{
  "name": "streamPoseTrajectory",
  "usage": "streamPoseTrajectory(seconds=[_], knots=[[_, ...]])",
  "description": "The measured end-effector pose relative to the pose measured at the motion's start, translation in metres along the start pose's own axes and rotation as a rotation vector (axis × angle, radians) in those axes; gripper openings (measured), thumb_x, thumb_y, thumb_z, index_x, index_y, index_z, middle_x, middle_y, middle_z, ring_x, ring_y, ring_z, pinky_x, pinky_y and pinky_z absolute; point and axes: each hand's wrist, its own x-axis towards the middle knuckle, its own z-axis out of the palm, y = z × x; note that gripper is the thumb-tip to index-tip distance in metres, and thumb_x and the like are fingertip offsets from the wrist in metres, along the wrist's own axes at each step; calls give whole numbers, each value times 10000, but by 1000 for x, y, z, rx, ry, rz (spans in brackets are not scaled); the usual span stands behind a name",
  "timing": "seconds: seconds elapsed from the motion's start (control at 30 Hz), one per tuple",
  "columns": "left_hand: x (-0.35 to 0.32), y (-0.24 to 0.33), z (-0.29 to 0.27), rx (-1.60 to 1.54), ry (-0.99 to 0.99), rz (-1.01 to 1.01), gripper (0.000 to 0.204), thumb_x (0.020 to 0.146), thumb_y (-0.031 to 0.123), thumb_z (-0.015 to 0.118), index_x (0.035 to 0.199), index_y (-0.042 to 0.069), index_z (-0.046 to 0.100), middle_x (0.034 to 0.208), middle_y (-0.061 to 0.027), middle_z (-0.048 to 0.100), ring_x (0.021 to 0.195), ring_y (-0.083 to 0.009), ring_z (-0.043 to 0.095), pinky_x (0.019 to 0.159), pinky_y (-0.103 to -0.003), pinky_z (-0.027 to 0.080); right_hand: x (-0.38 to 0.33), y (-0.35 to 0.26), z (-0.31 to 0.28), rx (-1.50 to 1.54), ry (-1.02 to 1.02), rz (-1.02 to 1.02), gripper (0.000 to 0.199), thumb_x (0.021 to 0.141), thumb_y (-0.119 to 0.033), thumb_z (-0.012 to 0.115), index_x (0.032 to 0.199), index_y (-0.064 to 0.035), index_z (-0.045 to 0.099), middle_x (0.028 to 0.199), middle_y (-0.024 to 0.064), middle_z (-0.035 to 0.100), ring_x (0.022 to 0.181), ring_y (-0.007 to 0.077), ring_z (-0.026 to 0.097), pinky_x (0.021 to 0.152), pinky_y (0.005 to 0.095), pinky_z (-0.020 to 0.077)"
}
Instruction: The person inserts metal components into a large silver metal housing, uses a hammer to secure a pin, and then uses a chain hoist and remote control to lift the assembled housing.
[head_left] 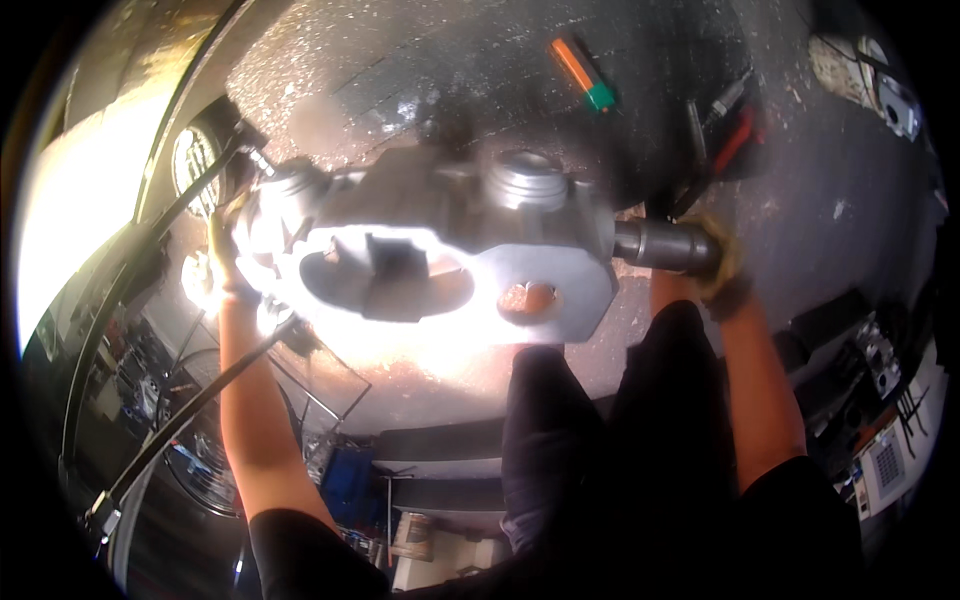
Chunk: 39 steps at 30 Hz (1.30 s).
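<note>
A large grey metal housing (590, 285) spans the middle of the view, with a big oval opening and a smaller hole in its near face. Two round bosses rise from its top, and glare washes out its lower left. A dark cylindrical shaft (665, 245) sticks out of its right end. My right hand (732, 265), in a yellowish glove, is wrapped round the outer end of that shaft. My left hand (225, 265) is up against the housing's left end; glare and the part hide most of its fingers, so its grip does not show.
On the dark surface beyond lie an orange-and-green tool (580, 75) and a red-handled tool (738, 140). Black rods (180, 215) cross at left, beside bright light. A blue box (350, 475) and a can (412, 535) stand low left. A light-coloured equipment box (885, 470) is at right.
</note>
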Motion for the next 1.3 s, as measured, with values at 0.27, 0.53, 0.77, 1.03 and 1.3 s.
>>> streamPoseTrajectory(seconds=[0.27,0.53,0.77,1.03,1.3], knots=[[27,9,31,129,33,217,667,1075,561,438,1404,10,623,1350,-107,676,1221,-263,635,1113,-392,455,44,140,3,656,153,495,362,967,-345,667,1166,-43,671,1098,125,702,959,278,699,752,455,609],[14,9,33,136,212,293,569,1054,545,515,1356,76,626,1280,-100,696,1168,-257,667,1007,-415,541,84,136,51,703,5,783,367,1013,-428,623,1248,-146,633,1201,130,661,1036,289,682,753,467,607],[7,29,-51,266,314,188,662,1033,648,501,1382,92,585,1284,-119,683,1141,-275,686,1000,-453,558,114,111,100,258,15,932,503,1017,-335,655,1451,-123,515,1223,200,656,973,319,716,847,440,639],[14,20,-46,105,292,284,593,1064,567,519,1420,94,558,1342,-99,654,1200,-272,648,1062,-443,511,176,68,83,-980,-470,215,547,940,-411,654,1354,-55,614,1336,205,661,1255,338,641,1036,418,527],[19,9,-24,40,239,176,650,1053,582,519,1450,67,548,1336,-115,669,1193,-280,662,1077,-436,509,267,19,96,-1071,-138,80,918,879,-453,761,1610,-91,341,1516,247,524,1361,390,545,1181,459,420]])
